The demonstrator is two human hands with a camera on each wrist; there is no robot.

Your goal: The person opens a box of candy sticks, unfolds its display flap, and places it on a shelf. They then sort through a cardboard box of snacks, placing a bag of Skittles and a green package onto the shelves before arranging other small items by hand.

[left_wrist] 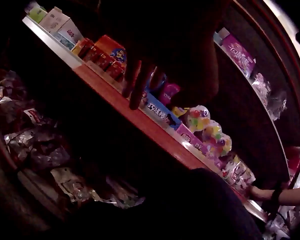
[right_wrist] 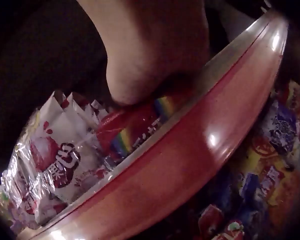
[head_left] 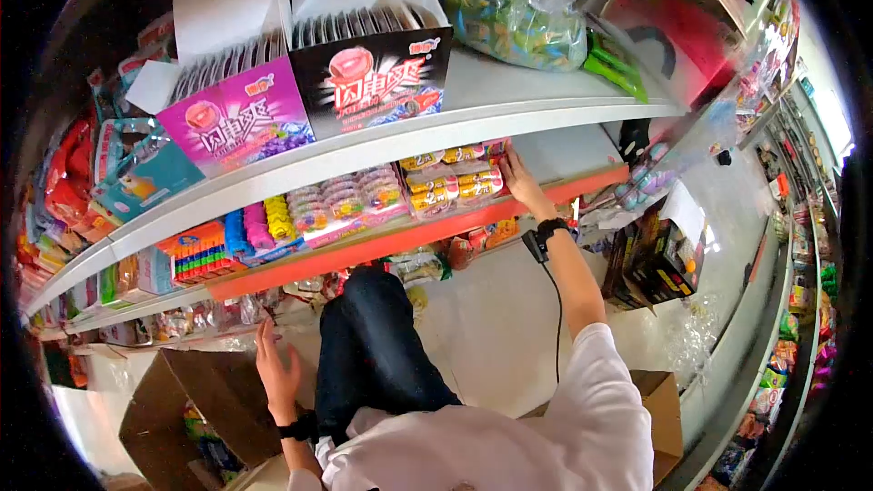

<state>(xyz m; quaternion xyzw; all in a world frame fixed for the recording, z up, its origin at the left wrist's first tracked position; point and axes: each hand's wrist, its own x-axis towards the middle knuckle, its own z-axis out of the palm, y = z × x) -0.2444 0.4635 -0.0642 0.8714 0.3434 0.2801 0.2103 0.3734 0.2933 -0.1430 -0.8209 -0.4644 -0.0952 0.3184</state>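
Observation:
My right hand (head_left: 522, 184) rests at the right end of a row of yellow-and-white clear-wrapped candy packs (head_left: 455, 184) on the middle shelf, its fingers extended against the end pack. Seen from the right wrist, that hand (right_wrist: 155, 55) lies over a red packet with rainbow stripes (right_wrist: 135, 125), beside white packs with pink fruit prints (right_wrist: 57, 152); its fingertips are hidden. My left hand (head_left: 275, 371) hangs loose below the shelf, holding nothing, above an open cardboard box (head_left: 159, 409). The left wrist view shows its fingers (left_wrist: 135, 92) dark against the shelf edge.
A red price strip (head_left: 418, 229) edges the middle shelf. Pink gummy cups (head_left: 346, 205) stand left of the packs. Above are a purple candy box (head_left: 241, 127), a black candy box (head_left: 368, 77) and a bag of green sweets (head_left: 518, 18). A dark carton (head_left: 664, 255) stands on the floor.

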